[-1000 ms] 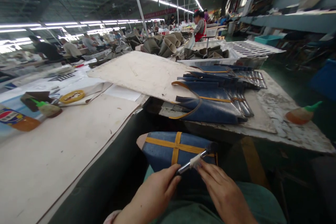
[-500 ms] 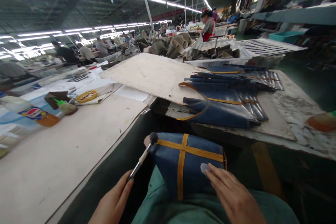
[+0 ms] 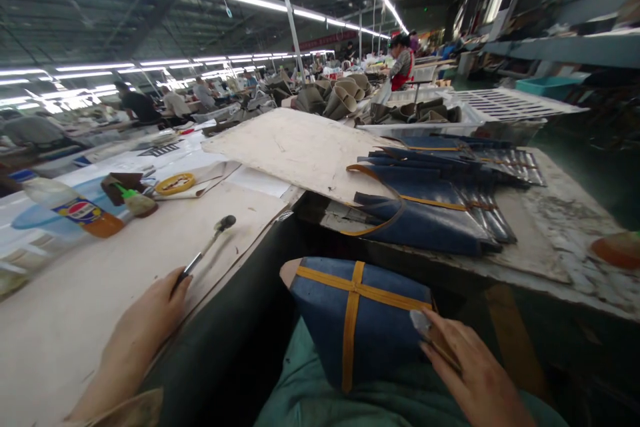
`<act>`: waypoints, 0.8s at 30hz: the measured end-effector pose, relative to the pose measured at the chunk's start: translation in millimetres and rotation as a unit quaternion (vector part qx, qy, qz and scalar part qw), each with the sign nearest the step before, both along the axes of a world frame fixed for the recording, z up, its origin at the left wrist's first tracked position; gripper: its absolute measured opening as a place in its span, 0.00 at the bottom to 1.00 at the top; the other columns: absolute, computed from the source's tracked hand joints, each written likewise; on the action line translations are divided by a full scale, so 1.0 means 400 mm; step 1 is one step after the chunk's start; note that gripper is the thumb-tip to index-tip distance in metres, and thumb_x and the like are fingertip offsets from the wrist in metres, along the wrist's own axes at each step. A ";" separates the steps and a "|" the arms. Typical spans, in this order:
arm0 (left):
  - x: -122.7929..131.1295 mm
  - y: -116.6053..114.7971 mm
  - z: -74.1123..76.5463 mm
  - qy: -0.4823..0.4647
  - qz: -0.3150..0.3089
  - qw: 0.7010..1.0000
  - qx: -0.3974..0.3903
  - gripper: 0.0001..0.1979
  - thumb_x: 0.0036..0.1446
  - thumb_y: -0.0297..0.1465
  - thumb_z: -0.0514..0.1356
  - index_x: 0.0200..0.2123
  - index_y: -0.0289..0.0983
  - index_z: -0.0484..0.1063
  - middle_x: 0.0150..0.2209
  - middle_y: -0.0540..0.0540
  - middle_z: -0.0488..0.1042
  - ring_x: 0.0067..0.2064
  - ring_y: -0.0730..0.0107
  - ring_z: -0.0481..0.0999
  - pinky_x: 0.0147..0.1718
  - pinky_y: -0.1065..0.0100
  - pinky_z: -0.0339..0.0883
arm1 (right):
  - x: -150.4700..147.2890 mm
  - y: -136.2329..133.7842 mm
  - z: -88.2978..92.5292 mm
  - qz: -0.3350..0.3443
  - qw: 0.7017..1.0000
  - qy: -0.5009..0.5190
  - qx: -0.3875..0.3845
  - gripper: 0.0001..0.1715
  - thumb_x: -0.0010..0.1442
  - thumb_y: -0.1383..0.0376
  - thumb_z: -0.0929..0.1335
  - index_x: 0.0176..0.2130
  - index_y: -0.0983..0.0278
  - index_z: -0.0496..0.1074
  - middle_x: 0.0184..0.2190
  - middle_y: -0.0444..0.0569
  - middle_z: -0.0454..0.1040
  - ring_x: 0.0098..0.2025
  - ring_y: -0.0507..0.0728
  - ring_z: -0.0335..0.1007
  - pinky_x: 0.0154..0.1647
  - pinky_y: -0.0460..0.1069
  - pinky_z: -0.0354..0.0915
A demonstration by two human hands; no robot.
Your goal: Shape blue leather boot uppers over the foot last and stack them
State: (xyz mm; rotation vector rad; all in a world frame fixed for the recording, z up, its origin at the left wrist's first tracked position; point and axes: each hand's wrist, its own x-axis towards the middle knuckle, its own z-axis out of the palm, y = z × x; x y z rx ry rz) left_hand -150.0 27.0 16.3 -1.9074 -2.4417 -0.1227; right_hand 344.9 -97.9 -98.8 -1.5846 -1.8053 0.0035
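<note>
My left hand is closed around the dark grip of a small hammer. Its round dark head points away from me, over the pale board on the left. Across my lap lies a blue leather piece, resembling a shoe upper, with two yellow bands crossing on it and a beige tip at its left end. The fingers of my right hand close on its right edge. A small whitish, translucent thing sits at those fingertips; I cannot make out what it is.
Similar blue pieces lie overlapped on the bench ahead. On the left are a drink bottle, a green-tipped glue bottle and a yellow tape roll. Beyond stand grey rolled pieces and a person in a red apron.
My left hand has carried the hammer left, off the blue piece and over the board. My right hand has slid right from the blue surface to its edge.
</note>
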 end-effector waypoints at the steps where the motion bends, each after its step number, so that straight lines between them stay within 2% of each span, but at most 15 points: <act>1: -0.011 0.011 -0.005 0.030 -0.006 0.999 -0.015 0.24 0.61 0.42 0.45 0.51 0.34 0.67 0.43 0.36 0.74 0.43 0.51 0.74 0.43 0.54 0.66 | 0.014 0.004 -0.010 -0.028 0.999 0.031 -0.026 0.23 0.61 0.52 0.61 0.49 0.62 0.68 0.41 0.50 0.76 0.42 0.57 0.74 0.41 0.48 0.72; 3: -0.008 0.024 -0.019 0.087 -0.007 0.996 -0.011 0.24 0.62 0.38 0.43 0.54 0.33 0.65 0.47 0.34 0.72 0.47 0.49 0.72 0.45 0.51 0.64 | 0.040 0.011 -0.026 -0.065 0.989 0.094 -0.098 0.24 0.58 0.50 0.62 0.45 0.62 0.71 0.40 0.51 0.77 0.41 0.58 0.75 0.40 0.48 0.72; 4: 0.009 0.026 -0.028 0.105 -0.012 0.994 0.016 0.24 0.62 0.37 0.43 0.55 0.33 0.65 0.49 0.34 0.70 0.49 0.47 0.70 0.46 0.49 0.64 | 0.050 0.015 -0.030 -0.069 0.979 0.126 -0.143 0.24 0.56 0.49 0.63 0.44 0.62 0.72 0.40 0.50 0.77 0.41 0.58 0.76 0.40 0.47 0.72; 7: 0.124 0.019 -0.065 0.070 -0.086 0.989 0.098 0.24 0.61 0.37 0.43 0.55 0.34 0.65 0.53 0.36 0.68 0.53 0.49 0.67 0.51 0.50 0.61 | 0.063 0.028 -0.030 -0.048 0.943 0.212 -0.254 0.24 0.52 0.48 0.66 0.42 0.60 0.74 0.39 0.47 0.79 0.41 0.58 0.76 0.38 0.45 0.71; 10: 0.287 0.001 -0.116 -0.053 -0.262 0.961 0.077 0.20 0.61 0.36 0.47 0.52 0.38 0.68 0.51 0.41 0.71 0.52 0.59 0.69 0.52 0.59 0.62 | 0.060 0.041 -0.024 -0.056 0.917 0.282 -0.276 0.24 0.49 0.49 0.68 0.40 0.60 0.76 0.39 0.46 0.79 0.42 0.59 0.75 0.38 0.44 0.71; 12: 0.379 -0.012 -0.147 -0.088 -0.303 0.947 0.065 0.19 0.62 0.35 0.48 0.53 0.40 0.68 0.52 0.43 0.71 0.52 0.59 0.69 0.51 0.57 0.63 | 0.061 0.048 -0.024 -0.062 0.906 0.318 -0.272 0.24 0.46 0.49 0.69 0.39 0.60 0.77 0.40 0.47 0.78 0.43 0.60 0.75 0.40 0.45 0.71; 14: 0.434 -0.022 -0.166 -0.099 -0.304 0.946 0.061 0.19 0.62 0.34 0.48 0.53 0.40 0.69 0.52 0.42 0.71 0.52 0.56 0.69 0.50 0.54 0.63 | 0.066 0.050 -0.026 -0.053 0.897 0.343 -0.273 0.24 0.45 0.50 0.70 0.39 0.61 0.78 0.41 0.48 0.78 0.44 0.61 0.74 0.41 0.46 0.71; 18: 0.450 -0.027 -0.172 -0.126 -0.276 0.951 0.065 0.18 0.61 0.33 0.49 0.51 0.41 0.71 0.51 0.43 0.72 0.52 0.55 0.68 0.50 0.52 0.62 | 0.069 0.052 -0.027 -0.031 0.880 0.376 -0.290 0.24 0.45 0.50 0.70 0.39 0.61 0.78 0.39 0.48 0.78 0.42 0.62 0.75 0.42 0.47 0.71; 21: 0.422 -0.015 -0.177 -0.178 -0.270 0.944 0.066 0.16 0.61 0.34 0.49 0.46 0.43 0.74 0.50 0.45 0.72 0.52 0.58 0.68 0.51 0.53 0.62 | 0.053 0.065 -0.014 -0.028 0.877 0.379 -0.294 0.24 0.45 0.50 0.70 0.38 0.62 0.79 0.38 0.49 0.79 0.41 0.62 0.75 0.41 0.48 0.71; 24: 0.389 0.002 -0.206 -0.237 -0.269 0.931 0.068 0.16 0.60 0.35 0.50 0.47 0.43 0.74 0.53 0.45 0.69 0.56 0.57 0.64 0.55 0.52 0.58 | 0.031 0.083 0.023 -0.026 0.882 0.373 -0.286 0.22 0.47 0.49 0.68 0.34 0.63 0.79 0.35 0.49 0.79 0.39 0.62 0.76 0.40 0.49 0.71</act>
